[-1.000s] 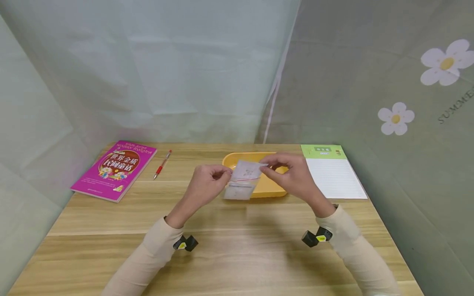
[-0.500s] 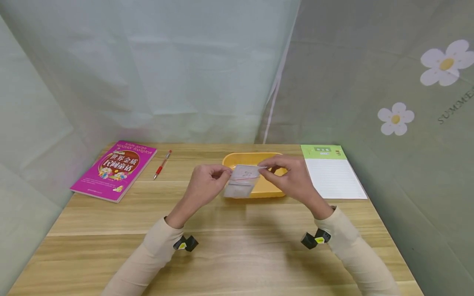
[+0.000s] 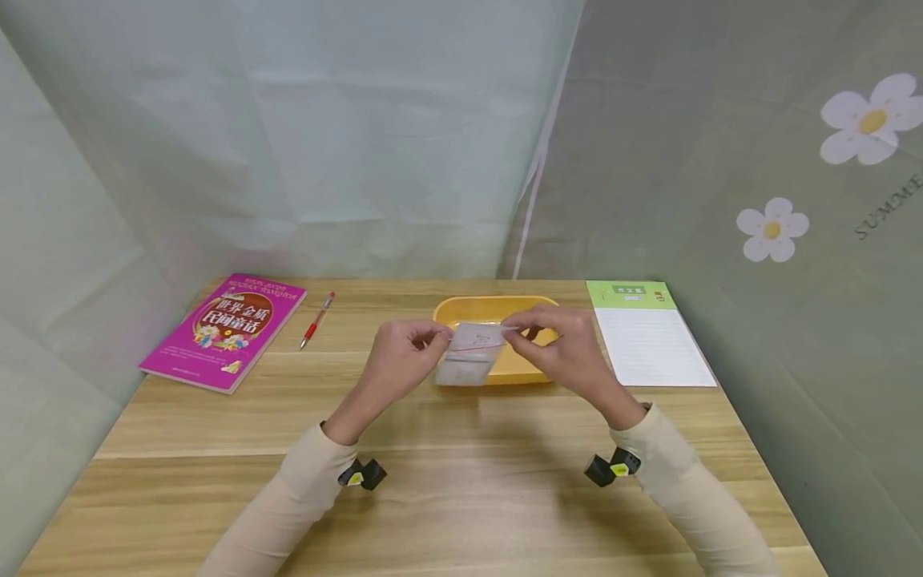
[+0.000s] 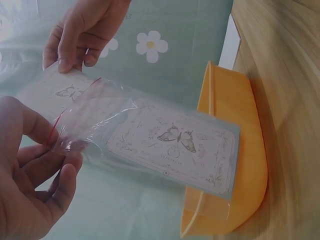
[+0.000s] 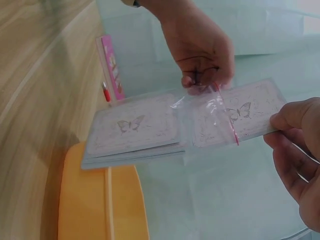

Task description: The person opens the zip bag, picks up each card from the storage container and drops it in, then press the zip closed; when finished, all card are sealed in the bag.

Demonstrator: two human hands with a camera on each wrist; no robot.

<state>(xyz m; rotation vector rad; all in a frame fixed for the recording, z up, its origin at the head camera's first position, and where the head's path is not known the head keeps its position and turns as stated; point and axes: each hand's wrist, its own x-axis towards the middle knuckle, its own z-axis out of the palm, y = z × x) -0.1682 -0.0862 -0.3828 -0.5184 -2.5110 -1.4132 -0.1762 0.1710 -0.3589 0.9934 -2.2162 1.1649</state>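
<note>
Above the yellow tray (image 3: 522, 370), both hands hold a clear zip bag (image 4: 95, 117) with a red line along its mouth. Inside lies a stack of pale cards (image 4: 172, 145), the top one printed with a butterfly in a decorative border. My left hand (image 3: 404, 353) pinches the edge of the bag at the red line between thumb and fingers. At the other side, my right hand (image 3: 566, 344) pinches the outer end of a butterfly card (image 5: 257, 102). That card sticks partly out of the bag's mouth, its inner part showing through the plastic.
On the wooden table (image 3: 461, 497), a purple book (image 3: 227, 332) lies at the left, with a red pen (image 3: 317, 320) beside it. A lined writing pad (image 3: 649, 340) with a green header lies at the right. Fabric curtains (image 3: 360, 160) rise behind the table.
The right hand has lowered slightly and shifted a little left, bringing the card's outer end down and tilting it flatter. The left hand stays almost still on the bag.
</note>
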